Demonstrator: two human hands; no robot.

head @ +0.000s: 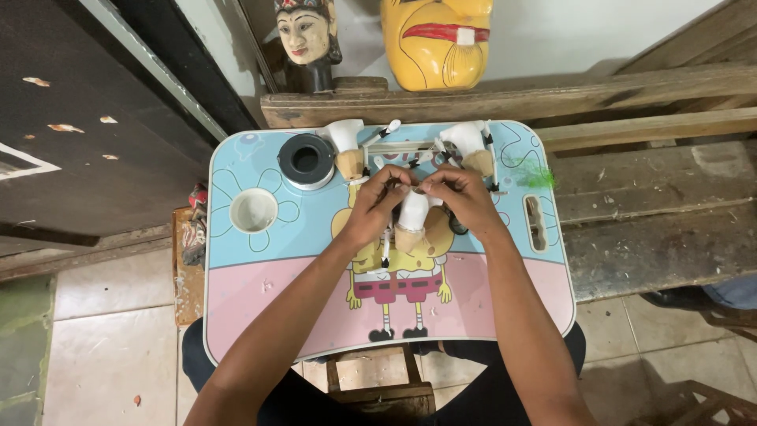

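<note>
Here, a small white figure with a tan base [411, 221] is lying at the centre of a pastel lap table [260, 300], and both hands are meeting over its upper end. The left hand [377, 207] is coming in from seven o'clock, its fingers pinched together on something small at the figure's top; what they are pinching is too small to tell. The right hand [465, 199] is coming in from five o'clock, fingers likewise closed together just beside the left fingertips, touching the same spot. At eleven o'clock from the hands, a dark roll of tape [306, 160] is sitting on the table, with a round cup recess [253, 211] further at nine o'clock. Two more white and tan pieces [347, 146] are standing at twelve o'clock along the table's far edge. Beyond the table, a wooden bench [631, 87] is carrying a yellow mask [436, 39] and a carved painted head [306, 35].
</note>
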